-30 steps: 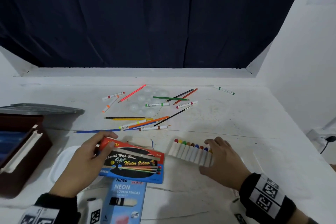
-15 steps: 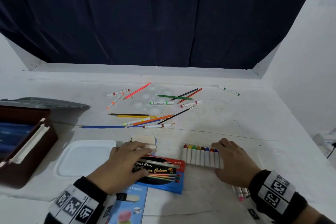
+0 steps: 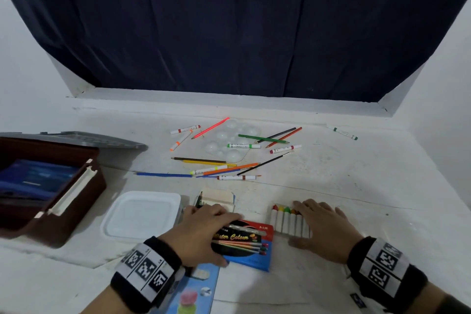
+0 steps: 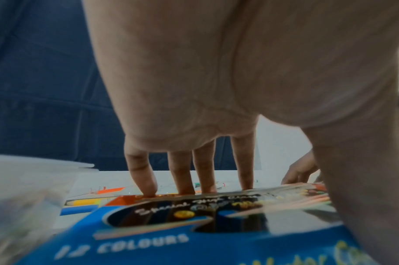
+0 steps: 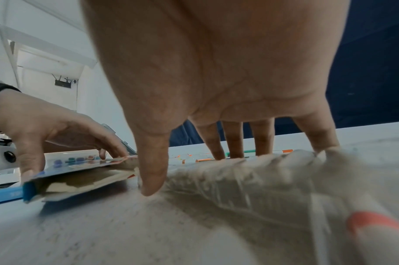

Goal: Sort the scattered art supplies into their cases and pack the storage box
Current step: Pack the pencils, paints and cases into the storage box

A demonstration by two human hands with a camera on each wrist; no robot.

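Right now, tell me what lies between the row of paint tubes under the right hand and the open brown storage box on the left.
The blue and red water colour box under the left hand and the white plastic lid lie between the white paint tubes and the brown storage box.

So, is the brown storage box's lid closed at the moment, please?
No, the brown storage box sits open, with blue contents visible inside.
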